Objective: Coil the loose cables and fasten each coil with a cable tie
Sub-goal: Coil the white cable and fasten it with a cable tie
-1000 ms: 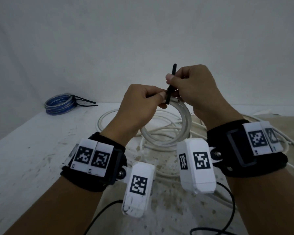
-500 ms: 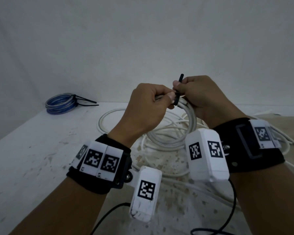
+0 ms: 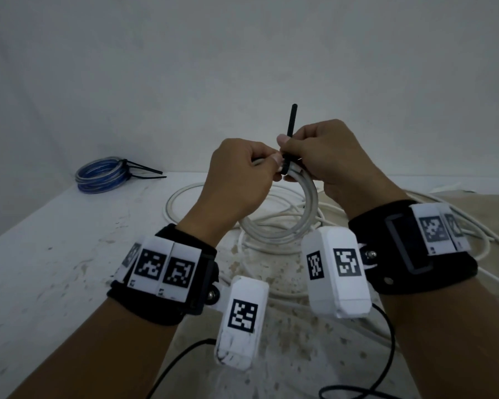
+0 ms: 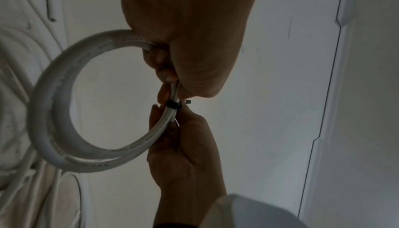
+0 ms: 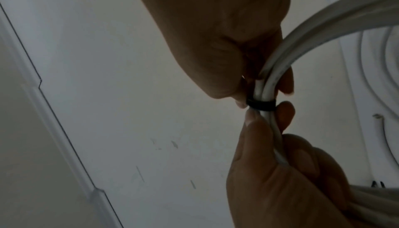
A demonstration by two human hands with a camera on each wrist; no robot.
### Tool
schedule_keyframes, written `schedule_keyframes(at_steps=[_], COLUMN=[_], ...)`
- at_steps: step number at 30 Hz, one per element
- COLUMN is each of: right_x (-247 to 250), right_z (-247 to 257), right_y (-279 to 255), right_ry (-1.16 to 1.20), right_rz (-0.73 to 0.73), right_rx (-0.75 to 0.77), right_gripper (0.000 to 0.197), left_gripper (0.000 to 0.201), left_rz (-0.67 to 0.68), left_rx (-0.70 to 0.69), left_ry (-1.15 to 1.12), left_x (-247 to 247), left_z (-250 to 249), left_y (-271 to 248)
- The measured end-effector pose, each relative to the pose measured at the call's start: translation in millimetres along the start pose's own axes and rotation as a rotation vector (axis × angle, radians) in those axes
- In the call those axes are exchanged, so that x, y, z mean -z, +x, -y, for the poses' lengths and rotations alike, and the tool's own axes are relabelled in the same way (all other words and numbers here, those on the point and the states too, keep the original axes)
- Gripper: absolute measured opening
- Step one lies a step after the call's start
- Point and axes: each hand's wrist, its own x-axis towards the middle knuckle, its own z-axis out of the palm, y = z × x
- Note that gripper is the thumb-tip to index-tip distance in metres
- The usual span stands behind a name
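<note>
Plain white wall behind, stained white tabletop [image 3: 55, 254] below. Upper left of the head view: coiled blue cable bundle [image 3: 100, 175] on the table, two black ties already on it, tails pointing right. Centre: left hand [image 3: 236, 171] fisted around the top of a white round cable coil [image 3: 306, 214], held up above the table; the coil hangs down between both wrists. Black plastic cable tie [image 3: 289, 133] wraps the coil strands just right of the left thumb, band snug in both wrist views [image 5: 260, 104]. Right hand [image 3: 326, 156] pinches the tie's tail, which sticks up, and also curls around the coil. Loose white cables [image 3: 470, 234] sprawl across the table centre to right edge.
</note>
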Motion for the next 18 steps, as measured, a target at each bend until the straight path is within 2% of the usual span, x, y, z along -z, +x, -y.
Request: schedule_keyframes(at_steps=[4, 9, 13, 18], right_x=[-3.9, -3.5, 2.5, 6.2], right_z=[0.7, 4.2, 5.9, 9.2], right_y=[0.7, -0.7, -3.3, -5.5], right_ry=[-0.179, -0.232, -0.145, -0.006], right_rz=[-0.076, -0.096, -0.029, 0.045], right_rx=[0.086, 0.106, 0.021, -0.158], right_gripper=[0.028, 0.027, 0.03, 0.027], left_gripper=[0.02, 0.02, 0.021, 0.022], left_rz=[-0.011, -0.016, -0.002, 0.002], left_rx=[-0.001, -0.03, -0.094, -0.134], left_ry=[0.028, -0.001, -0.029, -0.035], left_x=[-1.2, 0.4, 0.0, -2.0], left_z=[-1.2, -2.4, -2.3, -0.9], left_y=[0.2, 0.2, -0.3, 0.2])
